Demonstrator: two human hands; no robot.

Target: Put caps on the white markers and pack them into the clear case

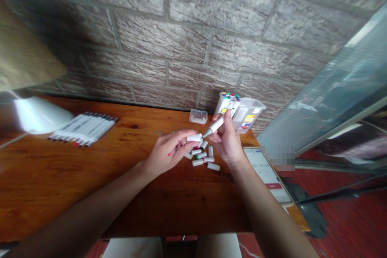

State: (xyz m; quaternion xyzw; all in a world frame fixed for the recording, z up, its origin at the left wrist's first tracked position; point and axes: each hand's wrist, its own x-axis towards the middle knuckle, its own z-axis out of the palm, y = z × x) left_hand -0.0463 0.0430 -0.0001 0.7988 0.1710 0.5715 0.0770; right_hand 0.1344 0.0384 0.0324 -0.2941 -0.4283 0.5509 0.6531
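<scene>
My left hand is closed around a white marker cap, its open end facing right. In my right hand is a white marker, slanted down to the left, its grey tip end close to the cap's mouth; whether they touch I cannot tell. Red spots mark the back of my left hand. Below my hands, several loose white caps with coloured ends lie on the wooden table. Just behind my right hand stands a clear case of markers with coloured ends up.
Beside that case is a clear plastic box. A small clear box sits near the wall. Several white markers lie in a row at the left, by a lamp. A phone rests along the table's right edge.
</scene>
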